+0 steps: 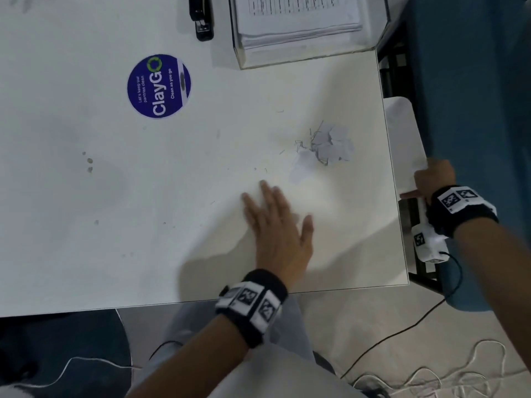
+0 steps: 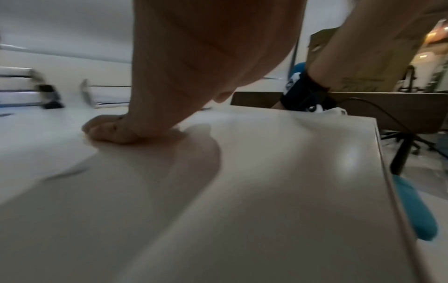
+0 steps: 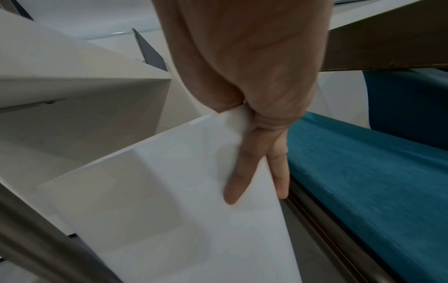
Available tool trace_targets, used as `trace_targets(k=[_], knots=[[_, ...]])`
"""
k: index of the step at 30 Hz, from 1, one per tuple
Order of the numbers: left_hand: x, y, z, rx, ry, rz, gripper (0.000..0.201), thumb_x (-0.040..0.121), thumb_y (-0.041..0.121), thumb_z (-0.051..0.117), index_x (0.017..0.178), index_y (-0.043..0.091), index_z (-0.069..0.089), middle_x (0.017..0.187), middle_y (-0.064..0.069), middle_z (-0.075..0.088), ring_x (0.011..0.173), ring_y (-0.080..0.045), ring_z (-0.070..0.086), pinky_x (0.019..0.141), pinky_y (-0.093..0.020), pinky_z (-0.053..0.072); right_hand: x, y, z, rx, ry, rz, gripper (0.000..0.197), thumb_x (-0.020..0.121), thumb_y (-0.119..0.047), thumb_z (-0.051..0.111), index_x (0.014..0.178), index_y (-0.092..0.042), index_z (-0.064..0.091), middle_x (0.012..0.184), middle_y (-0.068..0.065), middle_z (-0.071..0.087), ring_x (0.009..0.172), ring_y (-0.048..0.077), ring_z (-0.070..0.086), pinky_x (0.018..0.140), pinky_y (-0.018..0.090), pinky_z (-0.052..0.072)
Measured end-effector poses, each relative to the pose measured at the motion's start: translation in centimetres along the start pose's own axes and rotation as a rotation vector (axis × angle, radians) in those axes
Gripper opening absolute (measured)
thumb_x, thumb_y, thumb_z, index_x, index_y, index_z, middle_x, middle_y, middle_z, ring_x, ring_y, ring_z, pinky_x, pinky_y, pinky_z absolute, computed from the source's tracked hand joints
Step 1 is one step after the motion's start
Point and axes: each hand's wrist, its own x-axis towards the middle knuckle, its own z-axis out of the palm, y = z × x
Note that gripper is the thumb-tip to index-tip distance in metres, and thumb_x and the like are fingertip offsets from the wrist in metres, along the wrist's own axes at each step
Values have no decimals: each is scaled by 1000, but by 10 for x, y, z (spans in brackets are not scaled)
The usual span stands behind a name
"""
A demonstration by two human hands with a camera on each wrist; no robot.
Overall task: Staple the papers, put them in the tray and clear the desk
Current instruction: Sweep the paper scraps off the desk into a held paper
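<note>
A small heap of torn paper scraps (image 1: 333,145) and loose staples (image 1: 301,145) lies on the white desk (image 1: 86,225) near its right edge. My left hand (image 1: 275,222) lies flat on the desk just in front of the heap, fingers straight; its fingertips (image 2: 116,130) press the surface. My right hand (image 1: 434,179) is off the right edge and pinches a blank white sheet (image 1: 405,133), held just below desk level. In the right wrist view the sheet (image 3: 169,191) sits between the fingers (image 3: 237,172). The stapled papers (image 1: 298,18) lie in the clear tray (image 1: 310,56).
A black stapler (image 1: 201,18) stands at the back, left of the tray. A round blue sticker (image 1: 159,86) is stuck to the desk. A teal chair (image 1: 474,81) stands beside the right edge. Cables run over the floor (image 1: 402,334).
</note>
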Motion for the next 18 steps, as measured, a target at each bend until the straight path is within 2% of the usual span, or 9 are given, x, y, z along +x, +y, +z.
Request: trace_targets(k=[1, 4, 5, 8, 12, 14, 16, 17, 18], knots=[[5, 13, 4, 12, -4, 28, 80, 94, 56, 15, 150, 3, -7, 157, -17, -23, 140, -43, -29, 118, -53, -10, -4, -1, -1, -9, -8, 11, 36, 82, 3, 55, 118, 8, 54, 123, 26, 60, 111, 38, 60, 91, 40, 53], [24, 42, 11, 35, -2, 98, 79, 95, 52, 18, 150, -2, -1, 159, -19, -16, 144, -43, -21, 119, -55, -3, -5, 2, -3, -89, -13, -9, 46, 73, 3, 72, 114, 12, 55, 121, 24, 62, 112, 37, 58, 93, 35, 48], [30, 50, 12, 45, 2, 124, 78, 95, 50, 19, 150, -2, 1, 159, -19, -14, 144, -43, -19, 119, -56, -2, -7, 2, -3, -95, -27, 2, 44, 74, 2, 71, 114, 13, 55, 121, 25, 62, 112, 38, 59, 92, 37, 49], [44, 65, 2, 32, -7, 181, 75, 97, 46, 24, 150, -1, 1, 160, -18, -13, 145, -41, -17, 120, -53, -2, -8, 4, -4, -60, -37, 25, 39, 86, 3, 50, 124, 7, 52, 125, 28, 57, 111, 40, 59, 81, 36, 55], [44, 42, -28, -6, 104, 244, 73, 97, 45, 26, 150, 1, 3, 161, -16, -9, 148, -34, -13, 118, -48, -8, -12, 1, -7, -57, -42, 45, 38, 87, 3, 46, 125, 5, 51, 125, 28, 56, 112, 40, 59, 81, 38, 56], [39, 7, -45, -23, 196, 161, 75, 95, 50, 19, 151, 3, 0, 161, -16, -7, 148, -33, -11, 115, -45, -10, -12, 0, -8, -40, -47, 40, 38, 87, 3, 46, 124, 5, 52, 124, 28, 57, 110, 41, 60, 74, 35, 60], [38, -34, -59, -26, 218, -30, 76, 94, 52, 10, 150, 4, -7, 160, -15, -13, 148, -32, -14, 116, -45, -11, -13, -3, -9, -43, -47, 35, 36, 86, 4, 46, 121, 7, 53, 120, 28, 59, 108, 42, 60, 47, 18, 55], [38, -52, -64, -51, 208, -133, 74, 96, 49, 12, 150, 3, -9, 160, -15, -15, 147, -33, -15, 117, -47, -11, -13, -4, -10, -27, -56, 32, 35, 84, 5, 46, 118, 8, 54, 117, 28, 60, 105, 42, 61, 40, 16, 52], [39, -64, -66, -90, 192, -206, 72, 98, 45, 16, 149, 1, -10, 160, -16, -17, 147, -34, -17, 119, -49, -10, -9, -3, -9, -2, -59, 27, 32, 83, 6, 46, 113, 9, 55, 112, 27, 63, 100, 42, 63, 44, 22, 55]])
